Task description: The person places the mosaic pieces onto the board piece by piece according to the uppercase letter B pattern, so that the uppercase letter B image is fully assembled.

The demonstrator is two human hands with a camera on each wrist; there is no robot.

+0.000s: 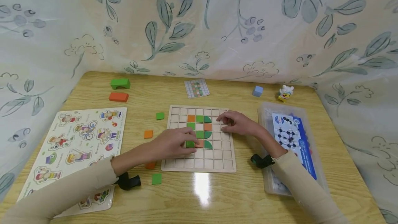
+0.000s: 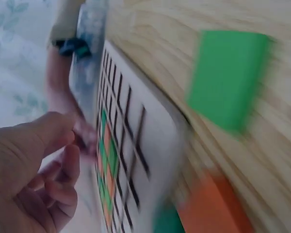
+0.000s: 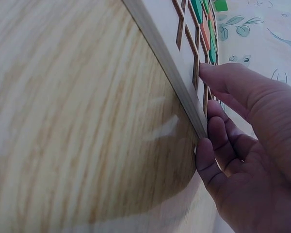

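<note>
A pale wooden grid board [image 1: 217, 165] lies on the table with orange and green square tiles and dark green quarter-round tiles in its cells. My left hand [image 1: 175, 142] is over the board's left half, fingers bent, the fingertips by an orange tile [image 1: 199, 143]. In the left wrist view, thumb and fingers are loosely curled and no piece shows between them. My right hand [image 1: 237, 123] rests at the board's right edge, fingertips on the grid cells. The right wrist view shows the thumb over the grid and the little finger against the edge.
Loose green [image 1: 157, 178] and orange [image 1: 148, 134] tiles lie left of the board. A pattern card [image 1: 197, 88] is behind it. A picture puzzle board [image 1: 119, 141] lies left; a plastic box [image 1: 267, 113] stands right. Toy blocks, a blue cube [image 1: 257, 91] and a figurine [image 1: 285, 93] sit farther back.
</note>
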